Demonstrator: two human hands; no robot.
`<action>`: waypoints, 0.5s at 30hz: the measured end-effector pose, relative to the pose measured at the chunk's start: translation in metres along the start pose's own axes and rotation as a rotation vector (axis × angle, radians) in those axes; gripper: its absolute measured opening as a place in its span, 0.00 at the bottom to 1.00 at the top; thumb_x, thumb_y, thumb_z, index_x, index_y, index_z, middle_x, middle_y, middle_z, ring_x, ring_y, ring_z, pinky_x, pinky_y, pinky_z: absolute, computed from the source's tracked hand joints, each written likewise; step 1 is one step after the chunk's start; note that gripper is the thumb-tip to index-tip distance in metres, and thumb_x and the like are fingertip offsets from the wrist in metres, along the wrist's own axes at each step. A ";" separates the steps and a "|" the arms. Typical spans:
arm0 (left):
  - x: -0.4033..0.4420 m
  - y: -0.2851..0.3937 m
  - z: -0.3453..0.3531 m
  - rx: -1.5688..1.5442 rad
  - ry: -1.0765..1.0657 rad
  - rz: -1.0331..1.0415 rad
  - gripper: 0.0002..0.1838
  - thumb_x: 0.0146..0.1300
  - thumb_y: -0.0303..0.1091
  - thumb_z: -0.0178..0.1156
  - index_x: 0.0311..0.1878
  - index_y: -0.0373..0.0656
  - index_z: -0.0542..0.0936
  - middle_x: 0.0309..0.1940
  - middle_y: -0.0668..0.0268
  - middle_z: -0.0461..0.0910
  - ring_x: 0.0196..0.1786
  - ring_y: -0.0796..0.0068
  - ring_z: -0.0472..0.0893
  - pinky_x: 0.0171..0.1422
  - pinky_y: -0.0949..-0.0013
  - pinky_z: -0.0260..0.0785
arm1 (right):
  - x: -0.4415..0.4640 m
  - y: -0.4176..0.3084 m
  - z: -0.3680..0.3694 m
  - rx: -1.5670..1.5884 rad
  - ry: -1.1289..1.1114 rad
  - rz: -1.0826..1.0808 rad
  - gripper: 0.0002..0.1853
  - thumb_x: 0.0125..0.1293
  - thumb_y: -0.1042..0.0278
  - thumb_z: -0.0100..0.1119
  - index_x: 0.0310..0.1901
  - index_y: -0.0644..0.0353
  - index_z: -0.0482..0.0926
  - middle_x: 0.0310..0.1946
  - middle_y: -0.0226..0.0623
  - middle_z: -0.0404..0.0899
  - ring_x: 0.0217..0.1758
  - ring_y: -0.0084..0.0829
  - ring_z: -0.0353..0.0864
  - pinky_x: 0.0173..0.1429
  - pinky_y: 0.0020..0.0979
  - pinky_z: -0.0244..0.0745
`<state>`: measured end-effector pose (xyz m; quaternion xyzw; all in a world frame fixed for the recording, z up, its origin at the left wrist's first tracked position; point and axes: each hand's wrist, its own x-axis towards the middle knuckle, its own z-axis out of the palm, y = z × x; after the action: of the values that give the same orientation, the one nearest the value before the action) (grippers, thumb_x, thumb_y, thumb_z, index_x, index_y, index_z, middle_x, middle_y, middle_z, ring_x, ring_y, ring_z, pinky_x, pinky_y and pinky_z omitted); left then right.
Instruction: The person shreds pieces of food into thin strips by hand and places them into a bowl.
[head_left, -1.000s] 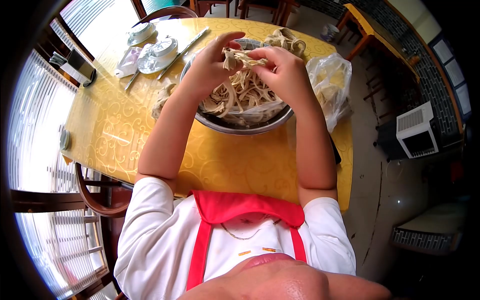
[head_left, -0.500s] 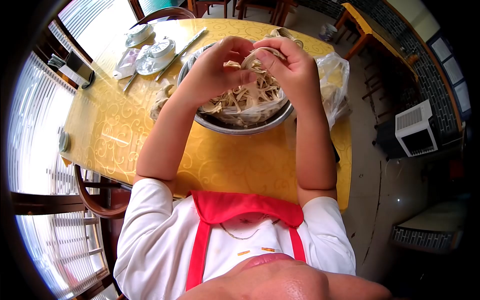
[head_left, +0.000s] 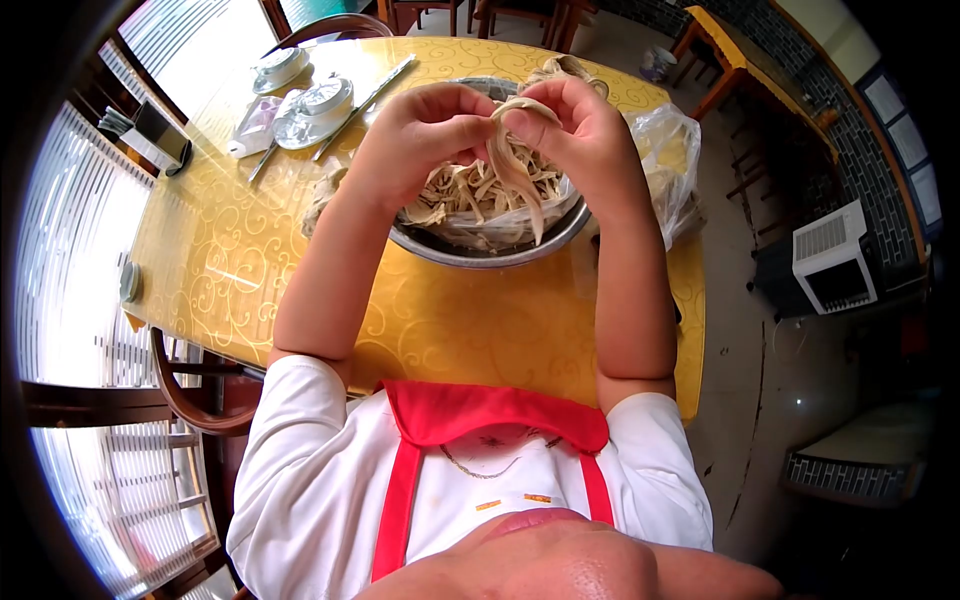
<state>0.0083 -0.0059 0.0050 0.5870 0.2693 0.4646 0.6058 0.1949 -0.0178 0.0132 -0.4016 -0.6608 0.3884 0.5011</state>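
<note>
Over a round metal bowl [head_left: 487, 261], both hands hold one long, soft, pale beige strip of food [head_left: 514, 172], possibly mushroom or tripe. My left hand [head_left: 425, 140] pinches its upper part between thumb and fingers. My right hand [head_left: 583, 130] grips the folded top beside it, thumb pressed on the strip. The loose end hangs down toward the bowl's near rim. Below lie many similar torn strips [head_left: 465, 195] on a clear plastic liner [head_left: 500, 232]. The far side of the bowl is partly hidden by my hands.
Larger beige pieces [head_left: 565, 70] lie behind the bowl, and more sit at its left [head_left: 325, 195]. A clear plastic bag [head_left: 672, 160] stands to the right. Wrapped tableware [head_left: 315, 110] and chopsticks [head_left: 365, 105] occupy the back left of the yellow table [head_left: 230, 270].
The strip, bunched between my hands before, now hangs down long over the bowl. My left fingers have closed into a tighter pinch, and my right hand has shifted slightly.
</note>
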 end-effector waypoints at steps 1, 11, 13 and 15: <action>0.000 0.000 -0.001 -0.034 0.000 -0.007 0.09 0.57 0.29 0.60 0.37 0.34 0.77 0.27 0.67 0.78 0.29 0.82 0.76 0.35 0.80 0.68 | 0.001 0.001 -0.001 -0.011 0.019 -0.013 0.16 0.54 0.68 0.67 0.42 0.64 0.74 0.32 0.29 0.77 0.35 0.17 0.75 0.40 0.17 0.70; 0.004 -0.002 -0.008 -0.217 0.073 -0.009 0.09 0.57 0.27 0.60 0.39 0.34 0.76 0.28 0.66 0.78 0.29 0.81 0.77 0.34 0.80 0.69 | -0.014 -0.013 0.009 -0.451 0.166 -0.472 0.11 0.52 0.66 0.69 0.33 0.63 0.79 0.25 0.30 0.78 0.25 0.18 0.74 0.30 0.19 0.70; 0.002 0.000 -0.006 -0.183 0.067 -0.005 0.09 0.57 0.27 0.60 0.40 0.34 0.76 0.28 0.66 0.78 0.29 0.81 0.77 0.34 0.80 0.70 | -0.013 -0.014 0.015 -0.555 0.164 -0.441 0.12 0.52 0.68 0.67 0.37 0.65 0.80 0.26 0.34 0.79 0.26 0.21 0.77 0.30 0.21 0.72; 0.002 0.000 -0.004 -0.126 0.041 0.014 0.10 0.57 0.28 0.61 0.40 0.34 0.77 0.29 0.66 0.79 0.30 0.81 0.77 0.35 0.81 0.70 | -0.011 -0.010 0.014 -0.469 0.157 -0.445 0.11 0.50 0.67 0.67 0.33 0.64 0.80 0.26 0.39 0.79 0.25 0.30 0.78 0.31 0.27 0.73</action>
<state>0.0052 -0.0027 0.0051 0.5402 0.2476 0.4968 0.6325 0.1814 -0.0337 0.0157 -0.3807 -0.7632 0.0746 0.5167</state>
